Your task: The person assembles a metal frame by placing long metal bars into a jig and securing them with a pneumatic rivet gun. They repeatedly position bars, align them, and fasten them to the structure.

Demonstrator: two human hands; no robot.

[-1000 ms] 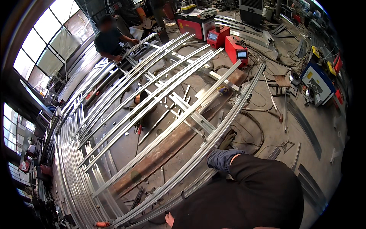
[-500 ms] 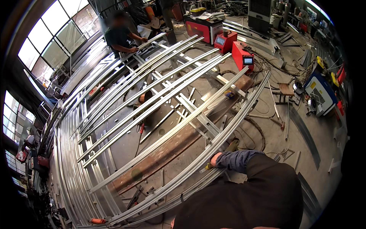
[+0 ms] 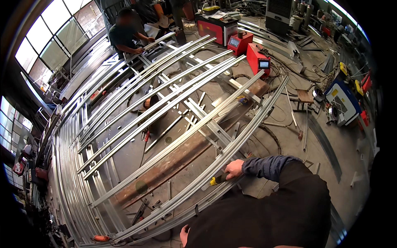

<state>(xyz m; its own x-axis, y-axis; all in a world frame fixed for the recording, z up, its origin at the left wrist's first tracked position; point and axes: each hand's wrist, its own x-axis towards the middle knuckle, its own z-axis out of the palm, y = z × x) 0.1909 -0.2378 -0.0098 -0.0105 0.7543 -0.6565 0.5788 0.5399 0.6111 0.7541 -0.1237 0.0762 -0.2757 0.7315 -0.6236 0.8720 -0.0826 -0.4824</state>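
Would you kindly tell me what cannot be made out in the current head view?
In the head view:
Left hand: mostly hidden by dark clothing; any grip is unclear.
Right hand: its back hides most of its fingers, so its grip on the small yellow item is uncertain.
Nearer red machine's screen: too small to read.

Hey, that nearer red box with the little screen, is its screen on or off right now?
On: the screen on the nearer red box shows a bright, pale display inside its dark frame.
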